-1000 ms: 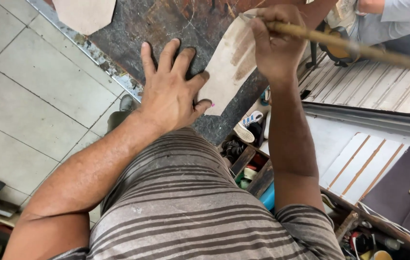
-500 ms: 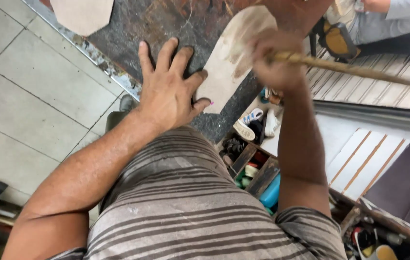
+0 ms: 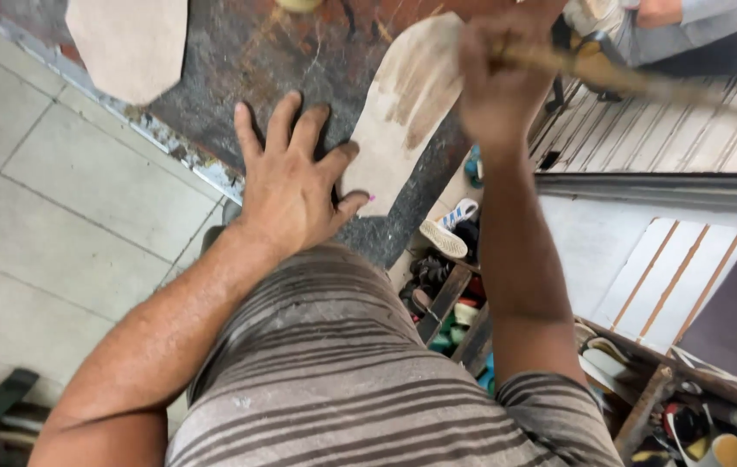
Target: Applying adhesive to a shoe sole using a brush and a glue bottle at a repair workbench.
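My left hand (image 3: 286, 186) lies palm down on the dark, stained bench (image 3: 239, 69). Its fingers (image 3: 282, 130) are spread wide and hold nothing; the thumb and forefinger press the lower edge of the flat, beige, sole-shaped piece of leather (image 3: 403, 112). This piece lies flat on the bench, just to the right of the left hand, with its narrow end toward me and its broad end away. Darker wet-looking streaks cover its upper right part.

My right hand (image 3: 494, 82) is above the broad end of the sole-shaped piece. Its fingers are closed tight around a long, thin wooden stick (image 3: 611, 78), which runs off to the right and is blurred. I cannot tell what the working end of the stick looks like; the hand hides it.

A second beige cut-out of similar material (image 3: 131, 43) lies on the far left part of the bench, well apart from both hands. Grey floor tiles (image 3: 48, 199) show to the left. Below the bench edge, a wooden shelf (image 3: 446, 303) holds assorted shoes and small items.
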